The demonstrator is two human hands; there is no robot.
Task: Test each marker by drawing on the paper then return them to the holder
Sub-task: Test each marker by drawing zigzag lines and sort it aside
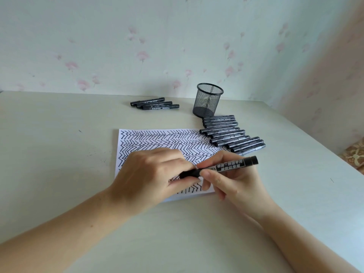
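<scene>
We hold one black marker [226, 166] between both hands above the near part of the paper [157, 140]. Our right hand [234, 180] wraps the labelled barrel, and our left hand [155, 174] pinches the cap end [190, 173] with thumb and fingers. Whether the cap is going on or coming off we cannot tell; the tip itself is hidden.

The paper lies flat on the desk [59, 144], already covered with rows of zigzag strokes almost to its near edge. The mesh holder [207, 100] stands upright beyond the paper's far right corner, and it looks empty. A row of markers [228, 133] lies side by side just in front of it, some overlapping the paper's right edge. Three more markers [154, 104] lie together to the left of the holder, apart from the row.

Our judgement of the risks from here:
- There is little blank paper left, so a new test stroke may run onto the desk and stain it.
- If the cap is pulled off with a jerk, the tip may swipe our left fingers [177, 160] or the desk.
- A cap not pressed fully home would let the marker dry out in the holder.
- Nothing visibly tells tested markers from untested ones in the two groups, so a marker set down in the wrong group could be skipped or tested twice.
- Our right forearm [295, 233] passes close to the row; a sweep could roll those markers off.
</scene>
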